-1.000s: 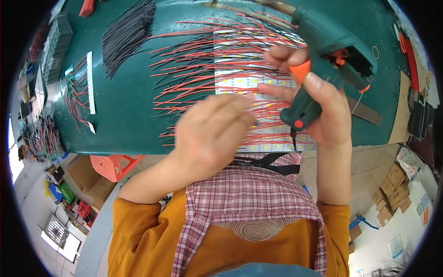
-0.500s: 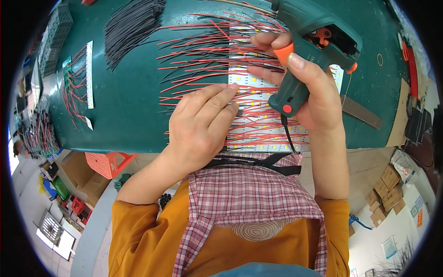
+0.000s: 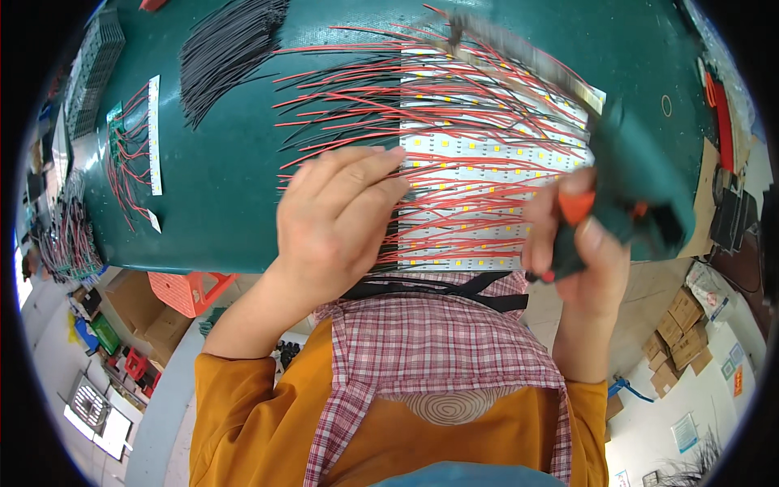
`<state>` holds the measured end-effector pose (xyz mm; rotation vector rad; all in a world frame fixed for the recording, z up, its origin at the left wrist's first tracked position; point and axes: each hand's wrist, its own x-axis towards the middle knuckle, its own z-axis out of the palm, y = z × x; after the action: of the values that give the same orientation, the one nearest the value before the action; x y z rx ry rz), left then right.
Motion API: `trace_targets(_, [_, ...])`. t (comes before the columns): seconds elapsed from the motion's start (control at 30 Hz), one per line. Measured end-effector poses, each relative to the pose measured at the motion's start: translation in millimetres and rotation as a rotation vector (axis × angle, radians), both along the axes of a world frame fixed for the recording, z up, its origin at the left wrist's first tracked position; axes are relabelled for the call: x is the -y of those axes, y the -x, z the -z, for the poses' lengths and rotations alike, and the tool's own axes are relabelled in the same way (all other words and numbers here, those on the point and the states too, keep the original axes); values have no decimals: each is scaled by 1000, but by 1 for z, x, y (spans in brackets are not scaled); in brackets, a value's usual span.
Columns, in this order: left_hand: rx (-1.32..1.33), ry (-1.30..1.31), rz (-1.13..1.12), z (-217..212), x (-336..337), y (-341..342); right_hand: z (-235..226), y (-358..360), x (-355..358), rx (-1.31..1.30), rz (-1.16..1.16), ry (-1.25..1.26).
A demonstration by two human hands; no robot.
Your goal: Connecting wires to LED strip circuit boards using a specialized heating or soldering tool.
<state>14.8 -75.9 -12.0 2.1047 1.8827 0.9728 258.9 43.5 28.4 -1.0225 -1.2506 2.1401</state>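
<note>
My left hand [image 3: 337, 215] lies over red and black wires [image 3: 341, 120] at the left edge of a white LED board [image 3: 462, 148]. Its fingers are bent and drawn together with the tips at the board's edge; the thumb and whatever is pinched under them are hidden. In my right hand [image 3: 596, 260], a green soldering gun [image 3: 641, 178] with an orange trigger is gripped beyond the board's right side, smeared by motion. Its long metal front end reaches up and left over the far part of the board. Many red wires lie across the board's yellow LEDs.
A bundle of black wires [image 3: 231, 57] lies at the far left of the green table mat [image 3: 219, 195]. Left of it are a narrow LED strip [image 3: 154, 134] with a wired green circuit board, stacked panels [image 3: 96, 73] and more wired boards [image 3: 73, 231]. An orange stool [image 3: 191, 292] stands below the table's edge.
My right hand has swung the soldering gun right and toward me, uncovering more of the board. My left hand has shifted slightly left along the wires.
</note>
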Motion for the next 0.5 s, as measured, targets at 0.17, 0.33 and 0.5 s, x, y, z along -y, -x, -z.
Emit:
trace_targets(0.17, [28,-46,-61,-6,-5,13,-6,-30,57,158,53,108])
trace_targets(0.33, [-40,-36,-49,3,-14,14,-9,-31,71,554,-329,-103])
trace_targets(0.5, [-105,-47,-26,3,-16,12,5,-36,87,412,-147,-172])
